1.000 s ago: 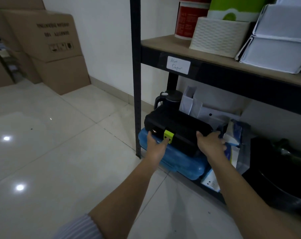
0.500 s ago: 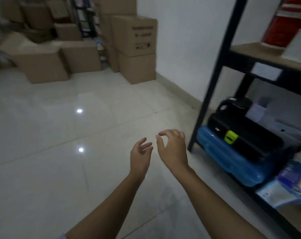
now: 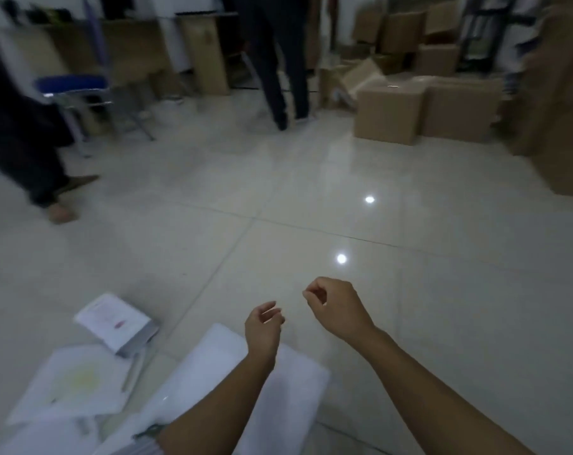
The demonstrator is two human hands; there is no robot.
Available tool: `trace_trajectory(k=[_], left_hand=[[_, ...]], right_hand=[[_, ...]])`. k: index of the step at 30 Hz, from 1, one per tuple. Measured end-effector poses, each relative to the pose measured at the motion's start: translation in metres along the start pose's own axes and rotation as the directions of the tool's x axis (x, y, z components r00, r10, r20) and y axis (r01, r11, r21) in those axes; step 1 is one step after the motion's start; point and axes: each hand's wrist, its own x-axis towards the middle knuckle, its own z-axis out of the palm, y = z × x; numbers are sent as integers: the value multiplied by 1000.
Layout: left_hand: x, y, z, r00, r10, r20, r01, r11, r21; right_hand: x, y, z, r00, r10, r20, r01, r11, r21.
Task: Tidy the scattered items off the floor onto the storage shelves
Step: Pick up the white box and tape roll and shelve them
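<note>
- Glossy pale floor tiles (image 3: 311,198) are seen across a dim storeroom; the storage shelves are not clearly made out in this view.
- Scattered items are left on the floor at the near left: a thick white booklet (image 3: 116,320), a flat printed sheet (image 3: 73,385) just near of it, and a large white sheet (image 3: 236,385) partly covered by the left forearm. More papers are blurred at the near left edge.
- Nothing is held by the left hand (image 3: 264,326); its fingers are loosely curled above the large sheet's far edge.
- Nothing is held by the right hand (image 3: 336,307) either; its fingers are curled inward over bare tile.
- The task is judged unfinished: several paper items remain to be picked up and carried to the shelves.
- Closed cardboard boxes (image 3: 420,110) are stacked at the far right; their contents cannot be seen.
- A blue chair (image 3: 71,85) and two standing people's legs (image 3: 278,60) are seen at the far left and centre.
</note>
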Motion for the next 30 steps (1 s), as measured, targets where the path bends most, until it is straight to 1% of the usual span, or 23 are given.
trace_trajectory(k=[2, 3, 6, 7, 9, 11, 13, 15, 18, 20, 22, 25, 27, 28, 30], left_hand=[[17, -8, -46, 995, -39, -90, 39, 999, 6], [25, -12, -71, 992, -66, -111, 69, 997, 19], [35, -20, -147, 977, -193, -96, 201, 976, 81], [33, -24, -175, 968, -223, -115, 234, 968, 94], [28, -36, -229, 950, -225, -217, 247, 966, 80], [16, -53, -279, 908, -219, -357, 254, 966, 54], [-4, -74, -321, 852, -235, -468, 269, 963, 4], [-27, -93, -351, 814, -271, -513, 279, 958, -64], [-46, -105, -382, 800, -305, -516, 276, 952, -135], [-44, -105, -397, 770, -306, -560, 205, 950, -236], [-34, -104, -400, 739, -337, -583, 129, 921, -368], [-11, -103, -389, 723, -380, -577, 43, 858, -511], [7, -103, -378, 724, -389, -569, -3, 824, -567], [17, -103, -372, 722, -382, -577, -25, 819, -574], [35, -104, -363, 693, -347, -632, -88, 830, -551]], right_hand=[[15, -21, 43, 997, -25, 73, 21, 998, 54], [21, -30, 67, 994, -27, 108, 18, 997, 79], [25, -53, 140, 980, 4, 199, -29, 992, 122], [23, -61, 165, 976, 20, 219, -48, 991, 125], [16, -75, 211, 964, 30, 266, -73, 985, 154], [3, -93, 256, 936, 36, 350, -98, 982, 161], [-13, -112, 298, 896, 60, 439, -148, 974, 169], [-31, -128, 330, 860, 74, 505, -176, 972, 156], [-47, -144, 359, 811, 53, 582, -138, 985, 103], [-45, -150, 372, 799, 52, 599, -123, 989, 79], [-40, -153, 382, 801, 46, 596, -101, 993, 60], [-25, -151, 396, 817, 28, 576, -72, 996, 54], [-15, -145, 407, 843, 22, 537, -59, 997, 51], [-10, -142, 413, 863, 25, 505, -57, 997, 48], [0, -134, 423, 899, 33, 437, -40, 999, 7]])
